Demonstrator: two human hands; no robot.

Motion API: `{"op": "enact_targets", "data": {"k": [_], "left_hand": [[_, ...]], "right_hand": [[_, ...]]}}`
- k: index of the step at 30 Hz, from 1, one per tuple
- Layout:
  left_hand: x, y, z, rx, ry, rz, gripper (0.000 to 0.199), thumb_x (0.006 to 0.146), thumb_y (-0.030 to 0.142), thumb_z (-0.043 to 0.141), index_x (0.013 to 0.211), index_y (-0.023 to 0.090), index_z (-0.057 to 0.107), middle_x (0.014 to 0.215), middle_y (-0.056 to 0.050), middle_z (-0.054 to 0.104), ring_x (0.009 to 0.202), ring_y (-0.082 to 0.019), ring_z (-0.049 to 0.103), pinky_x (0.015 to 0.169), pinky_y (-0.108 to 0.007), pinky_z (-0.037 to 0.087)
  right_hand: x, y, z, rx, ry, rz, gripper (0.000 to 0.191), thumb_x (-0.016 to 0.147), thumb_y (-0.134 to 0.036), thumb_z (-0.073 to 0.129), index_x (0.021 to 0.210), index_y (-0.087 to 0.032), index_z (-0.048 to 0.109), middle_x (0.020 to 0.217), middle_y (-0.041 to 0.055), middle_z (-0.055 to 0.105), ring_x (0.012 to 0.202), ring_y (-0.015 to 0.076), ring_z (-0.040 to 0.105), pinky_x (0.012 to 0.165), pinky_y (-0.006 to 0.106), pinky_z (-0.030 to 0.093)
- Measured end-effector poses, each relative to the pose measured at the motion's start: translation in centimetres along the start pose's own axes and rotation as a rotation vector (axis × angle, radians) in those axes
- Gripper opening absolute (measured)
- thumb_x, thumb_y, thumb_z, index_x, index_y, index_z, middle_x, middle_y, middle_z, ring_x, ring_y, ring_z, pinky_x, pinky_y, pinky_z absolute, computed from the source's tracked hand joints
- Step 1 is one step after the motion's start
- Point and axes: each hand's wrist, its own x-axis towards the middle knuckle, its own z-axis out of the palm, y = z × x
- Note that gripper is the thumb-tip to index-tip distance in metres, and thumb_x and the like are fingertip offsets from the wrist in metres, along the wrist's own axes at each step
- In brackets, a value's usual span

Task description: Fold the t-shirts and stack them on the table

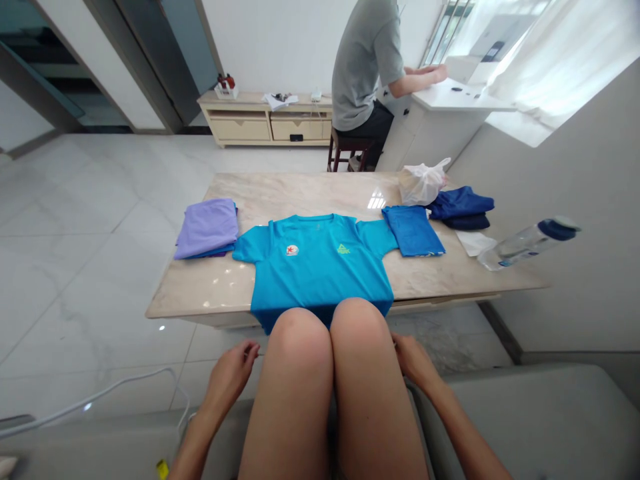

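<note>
Our left hand [230, 377] hangs empty with fingers [249, 351] loosely spread, beside the light, soft, limp blue T-shirt [315, 267] lying flat on the marble surface [280, 193], best pinched at its drooping hem, near our right hand [413, 363], likewise empty and unclenched.
</note>
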Motion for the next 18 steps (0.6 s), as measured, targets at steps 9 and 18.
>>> {"op": "enact_targets", "data": {"k": [9, 18], "left_hand": [[13.8, 8.5, -5.8, -0.08, 0.491, 0.536, 0.059, 0.112, 0.046, 0.039, 0.156, 0.012, 0.056, 0.16, -0.021, 0.064, 0.151, -0.033, 0.06, 0.128, -0.052, 0.047], [26.9, 4.7, -10.8, 0.17, 0.419, 0.535, 0.069, 0.111, 0.041, 0.032, 0.169, 0.005, 0.043, 0.178, -0.023, 0.043, 0.17, -0.033, 0.035, 0.139, -0.058, 0.028]], "right_hand": [[15.4, -7.3, -5.6, 0.034, 0.377, -0.393, 0.05, 0.112, -0.033, 0.038, 0.147, -0.016, 0.07, 0.142, 0.017, 0.077, 0.13, 0.0308, 0.073, 0.113, 0.046, 0.058], [29.9, -1.8, -7.8, -0.13, 0.199, -0.467, 0.066, 0.114, -0.038, 0.027, 0.167, -0.009, 0.053, 0.174, 0.0165, 0.05, 0.167, 0.0309, 0.041, 0.138, 0.055, 0.035]]}}
